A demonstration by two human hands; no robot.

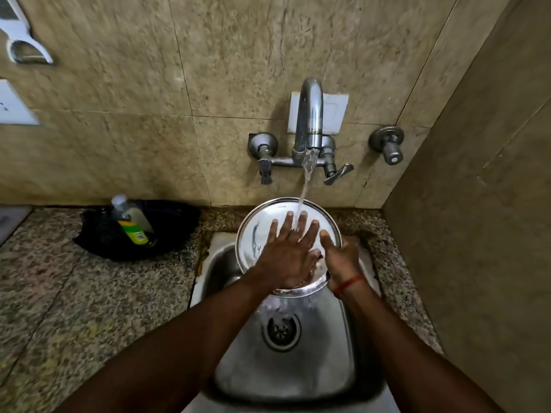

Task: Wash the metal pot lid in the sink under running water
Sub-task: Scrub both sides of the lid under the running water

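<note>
No readable text anywhere. Bottle (131, 220), left of middle of the frame: green and yellow label (136, 233) with small print, too blurred to read, no brand legible. White panel (15, 104) at the left edge, on the wall: a few tiny dark marks, cannot tell if letters or symbols. Pot lid (253, 234), centre: faint small mark near its upper rim, unreadable, could be a stamp or a glint. No numbers or signs legible.
</note>
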